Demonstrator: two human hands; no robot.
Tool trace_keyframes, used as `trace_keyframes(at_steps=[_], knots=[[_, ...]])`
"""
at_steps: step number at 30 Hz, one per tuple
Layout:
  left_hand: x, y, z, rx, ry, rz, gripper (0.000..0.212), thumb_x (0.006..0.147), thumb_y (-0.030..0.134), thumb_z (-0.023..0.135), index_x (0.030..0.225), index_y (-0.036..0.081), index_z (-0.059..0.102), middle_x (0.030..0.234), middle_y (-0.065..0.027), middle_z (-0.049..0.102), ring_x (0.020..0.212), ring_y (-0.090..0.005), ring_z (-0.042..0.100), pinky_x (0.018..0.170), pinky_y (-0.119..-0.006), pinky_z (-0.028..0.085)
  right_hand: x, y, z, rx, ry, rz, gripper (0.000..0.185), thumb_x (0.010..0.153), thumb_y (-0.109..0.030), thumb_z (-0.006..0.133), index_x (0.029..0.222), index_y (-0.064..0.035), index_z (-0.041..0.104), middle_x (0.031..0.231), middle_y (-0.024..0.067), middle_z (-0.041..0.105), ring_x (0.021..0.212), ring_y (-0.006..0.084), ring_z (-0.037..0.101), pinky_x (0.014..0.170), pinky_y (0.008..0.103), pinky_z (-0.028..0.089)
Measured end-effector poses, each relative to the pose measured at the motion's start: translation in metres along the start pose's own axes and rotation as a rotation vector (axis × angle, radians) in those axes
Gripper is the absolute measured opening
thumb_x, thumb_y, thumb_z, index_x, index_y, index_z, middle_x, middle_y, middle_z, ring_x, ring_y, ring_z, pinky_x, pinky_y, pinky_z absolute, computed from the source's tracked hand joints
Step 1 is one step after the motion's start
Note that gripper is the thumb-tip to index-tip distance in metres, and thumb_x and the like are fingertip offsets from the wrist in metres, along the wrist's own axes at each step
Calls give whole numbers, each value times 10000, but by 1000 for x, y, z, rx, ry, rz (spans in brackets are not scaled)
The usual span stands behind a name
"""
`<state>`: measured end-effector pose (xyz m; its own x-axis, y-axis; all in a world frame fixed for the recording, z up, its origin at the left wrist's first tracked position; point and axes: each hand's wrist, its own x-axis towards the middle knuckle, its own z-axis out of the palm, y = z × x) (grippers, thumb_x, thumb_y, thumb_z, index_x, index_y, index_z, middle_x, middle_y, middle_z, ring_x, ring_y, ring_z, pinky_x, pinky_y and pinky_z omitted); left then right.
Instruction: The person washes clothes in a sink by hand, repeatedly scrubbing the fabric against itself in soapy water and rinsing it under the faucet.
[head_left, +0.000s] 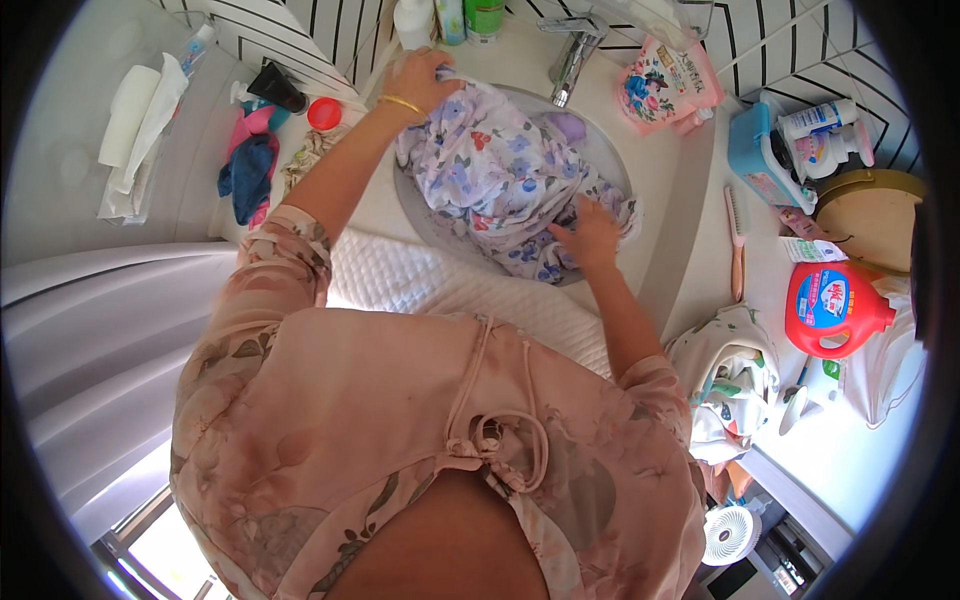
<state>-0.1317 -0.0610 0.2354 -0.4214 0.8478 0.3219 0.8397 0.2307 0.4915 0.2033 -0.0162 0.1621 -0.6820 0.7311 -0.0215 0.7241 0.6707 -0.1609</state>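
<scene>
A white floral cloth with blue and red flowers lies bunched in a round sink basin. My left hand, with a yellow bracelet at the wrist, grips the cloth's upper left edge by the basin's rim. My right hand rests on the lower right part of the cloth, fingers spread; whether it pinches any fabric cannot be seen. Beyond the cloth, a small purple item shows in the basin. The chrome faucet stands behind the basin, its spout over the rim.
Bottles stand behind the basin at left, a pink refill pouch at right. A white quilted cloth lies along the near edge. Farther right are a brush, a blue basket and a red detergent jug. Small cloths lie left.
</scene>
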Motion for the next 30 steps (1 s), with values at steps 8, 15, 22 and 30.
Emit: trace_keyframes(at_steps=[8,15,22,30], knots=[[-88,22,33,166,-214,69,654,540,309,742,1102,89,491,1004,-120,496,847,-304,509,711,-367,418,14,-40,47,181,-209,386,344,685,-384,625,708,-43,581,839,136,574,813,293,556,707,418,419],[-106,21,13,342,-445,172,1024,462,381,769,1311,138,251,1272,-82,328,1111,-268,387,878,-486,298,-10,-41,-31,617,422,-79,123,761,-150,606,723,-39,570,742,42,557,635,169,497,630,279,393],[-79,45,23,516,-601,388,849,523,415,726,1249,148,377,1375,-41,218,1288,-225,158,981,-588,68,-28,-37,-121,1491,349,176,164,844,-167,537,741,-40,550,677,-41,474,637,37,381,589,173,321],[-67,0,47,-579,-457,-25,300,760,187,570,1036,70,547,913,-24,567,861,-108,509,833,-352,367,-8,21,-135,1343,625,426,201,834,-206,550,755,-26,512,681,-6,483,601,58,379,557,202,333]])
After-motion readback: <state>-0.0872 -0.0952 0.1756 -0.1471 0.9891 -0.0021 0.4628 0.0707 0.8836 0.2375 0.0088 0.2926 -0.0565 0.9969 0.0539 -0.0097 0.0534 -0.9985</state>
